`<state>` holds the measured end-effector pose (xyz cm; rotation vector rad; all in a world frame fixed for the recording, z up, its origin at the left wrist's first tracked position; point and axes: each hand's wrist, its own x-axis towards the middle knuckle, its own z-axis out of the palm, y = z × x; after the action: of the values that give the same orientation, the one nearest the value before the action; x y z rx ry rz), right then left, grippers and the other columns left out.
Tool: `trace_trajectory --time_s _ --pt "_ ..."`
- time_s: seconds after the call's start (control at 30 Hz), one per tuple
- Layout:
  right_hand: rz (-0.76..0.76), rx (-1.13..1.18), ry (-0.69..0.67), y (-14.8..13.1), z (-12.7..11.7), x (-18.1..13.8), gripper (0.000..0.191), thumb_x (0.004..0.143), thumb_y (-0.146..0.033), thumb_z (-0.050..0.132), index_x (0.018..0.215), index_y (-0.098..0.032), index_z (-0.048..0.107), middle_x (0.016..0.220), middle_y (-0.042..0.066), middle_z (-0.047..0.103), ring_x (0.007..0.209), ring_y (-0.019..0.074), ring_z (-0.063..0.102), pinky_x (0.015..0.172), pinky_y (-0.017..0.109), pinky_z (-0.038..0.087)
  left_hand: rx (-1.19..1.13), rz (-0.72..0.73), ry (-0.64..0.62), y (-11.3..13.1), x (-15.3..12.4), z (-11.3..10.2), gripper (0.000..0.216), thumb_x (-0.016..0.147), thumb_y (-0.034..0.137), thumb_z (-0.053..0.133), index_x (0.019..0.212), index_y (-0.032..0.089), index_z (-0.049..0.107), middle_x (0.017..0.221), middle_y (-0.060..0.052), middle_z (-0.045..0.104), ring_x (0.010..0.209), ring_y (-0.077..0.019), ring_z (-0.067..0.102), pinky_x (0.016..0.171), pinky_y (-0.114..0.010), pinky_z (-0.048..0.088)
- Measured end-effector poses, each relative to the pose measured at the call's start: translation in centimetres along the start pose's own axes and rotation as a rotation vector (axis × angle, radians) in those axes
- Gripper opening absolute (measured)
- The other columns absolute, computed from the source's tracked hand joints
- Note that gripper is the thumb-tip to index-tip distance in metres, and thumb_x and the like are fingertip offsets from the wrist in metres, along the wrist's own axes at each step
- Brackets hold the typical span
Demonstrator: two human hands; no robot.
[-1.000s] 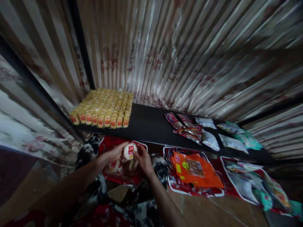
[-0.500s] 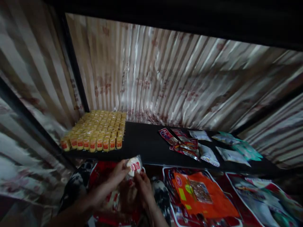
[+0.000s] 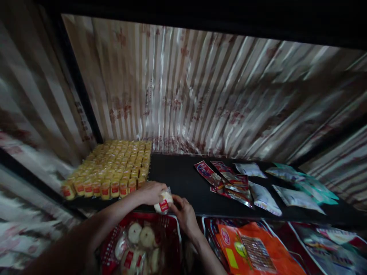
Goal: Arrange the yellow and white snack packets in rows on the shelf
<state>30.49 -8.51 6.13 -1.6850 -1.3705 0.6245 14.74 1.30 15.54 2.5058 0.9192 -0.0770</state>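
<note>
Between my hands is a small clear packet of round pale cakes (image 3: 164, 202) with a red label. My left hand (image 3: 151, 193) grips it from the left, at the shelf's front edge. On the other side, the fingertips of my right hand (image 3: 185, 214) pinch its right edge. Below my hands, a red basket (image 3: 178, 238) holds several similar packets of round pale cakes (image 3: 146, 236). Close to my left hand, rows of yellow wrapped snacks (image 3: 114, 168) with red labels stand on the black shelf (image 3: 174, 172).
Red snack packets (image 3: 226, 179) lie on the shelf's right half, beside white pouches (image 3: 263, 196) and green packets (image 3: 315, 187). Orange bags (image 3: 252, 248) fill another basket below. A further basket of packets (image 3: 329, 244) is at lower right. Dark posts and striped sheeting (image 3: 172, 84) enclose the shelf.
My hands and the cake packet have moved up to the shelf's front edge, and the packet has turned. The basket below shows more clearly, and the view has shifted.
</note>
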Motion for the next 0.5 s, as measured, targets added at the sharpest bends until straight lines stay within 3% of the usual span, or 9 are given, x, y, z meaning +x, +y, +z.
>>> trace_trajectory --time_s 0.13,0.27,0.37,0.5 --pt "0.109 0.251 -0.018 1.5 0.8 4.5 0.031 0.072 -0.043 0.060 0.088 -0.019 0.068 0.080 0.004 0.071 0.074 0.0192 0.064 0.067 0.028 0.050 0.079 -0.033 0.225 -0.7 3.2 -1.2 0.038 0.080 0.016 0.044 0.114 0.019 0.061 0.106 -0.009 0.066 0.101 -0.0240 0.060 0.087 -0.033 0.047" --pt "0.200 0.242 0.045 2.8 1.8 9.4 0.032 0.071 -0.044 0.060 0.088 -0.018 0.068 0.078 0.004 0.071 0.072 0.0193 0.064 0.066 0.028 0.050 0.048 -0.164 0.495 -0.9 5.7 -0.3 0.038 0.080 0.012 0.044 0.115 0.014 0.060 0.121 -0.012 0.056 0.114 -0.0238 0.050 0.100 -0.034 0.041" --pt "0.277 0.127 0.093 3.3 2.6 12.7 0.030 0.072 -0.042 0.059 0.090 -0.020 0.069 0.077 0.003 0.071 0.073 0.0192 0.065 0.067 0.028 0.050 -0.086 -0.250 0.491 -1.2 7.5 1.3 0.037 0.081 0.013 0.045 0.116 0.016 0.059 0.128 -0.012 0.053 0.119 -0.0231 0.048 0.101 -0.033 0.040" --pt "0.311 0.015 0.113 3.2 4.1 16.3 0.025 0.073 -0.037 0.060 0.090 -0.022 0.070 0.080 0.003 0.072 0.078 0.0187 0.067 0.069 0.026 0.049 -0.315 -0.459 0.378 -2.3 10.7 2.9 0.039 0.087 0.016 0.040 0.123 0.012 0.053 0.135 -0.014 0.050 0.123 -0.0222 0.048 0.103 -0.032 0.038"
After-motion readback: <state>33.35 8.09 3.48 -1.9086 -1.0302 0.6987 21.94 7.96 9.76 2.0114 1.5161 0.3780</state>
